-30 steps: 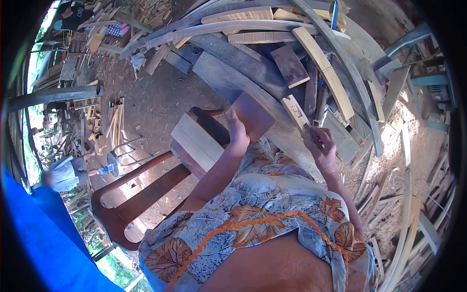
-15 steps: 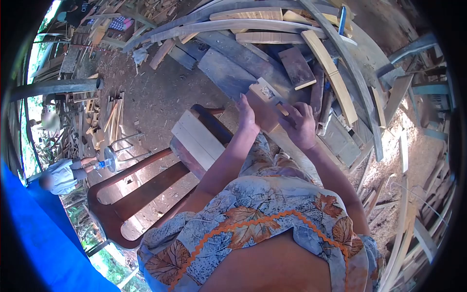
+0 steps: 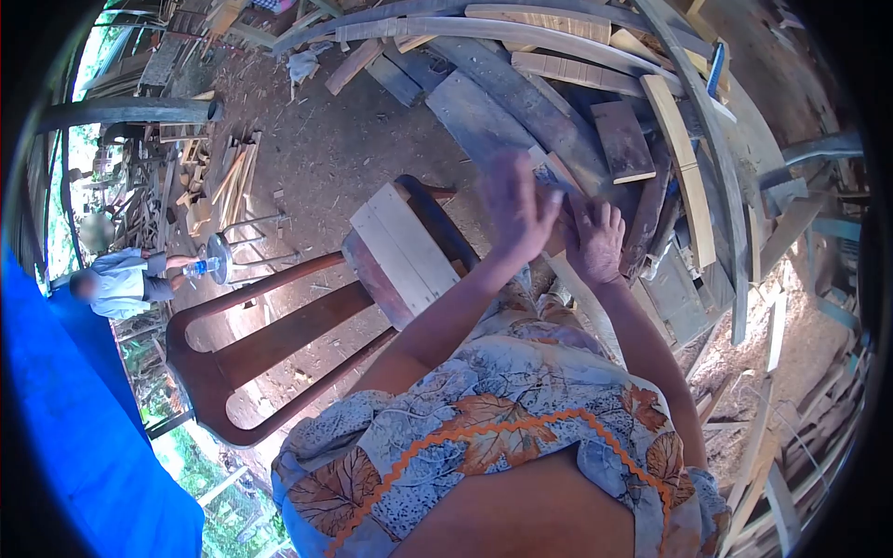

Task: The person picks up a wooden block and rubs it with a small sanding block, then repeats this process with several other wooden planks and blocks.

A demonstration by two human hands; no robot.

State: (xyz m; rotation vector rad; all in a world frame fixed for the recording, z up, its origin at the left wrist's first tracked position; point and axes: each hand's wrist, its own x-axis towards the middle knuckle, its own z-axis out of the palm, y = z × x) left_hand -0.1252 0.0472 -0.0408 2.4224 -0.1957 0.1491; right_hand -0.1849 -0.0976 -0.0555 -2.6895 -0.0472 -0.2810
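Observation:
A wooden block (image 3: 555, 170) with a pale face and dark marks lies in front of me, partly hidden by my hands. My right hand (image 3: 595, 244) is closed over its near right part, fingers bent on the wood. My left hand (image 3: 523, 216) is at the left of the block, lifted and blurred, with its fingers stretched up and its thumb pointing toward the right hand. Left of my forearm is a dark wooden chair (image 3: 293, 333), and pale boards (image 3: 406, 249) lie over its seat.
Long curved planks (image 3: 502, 31) and loose boards (image 3: 623, 139) are heaped ahead and to the right. A person (image 3: 121, 284) is at the left near a round stool (image 3: 219, 259) and a plastic bottle (image 3: 196, 269). A blue tarp (image 3: 84, 418) hangs at lower left; scrap wood (image 3: 237, 177) lies beyond.
My left hand has lifted from the block's side and turned, its fingers now blurred. My right hand lies flatter over the wood. The whole view has shifted.

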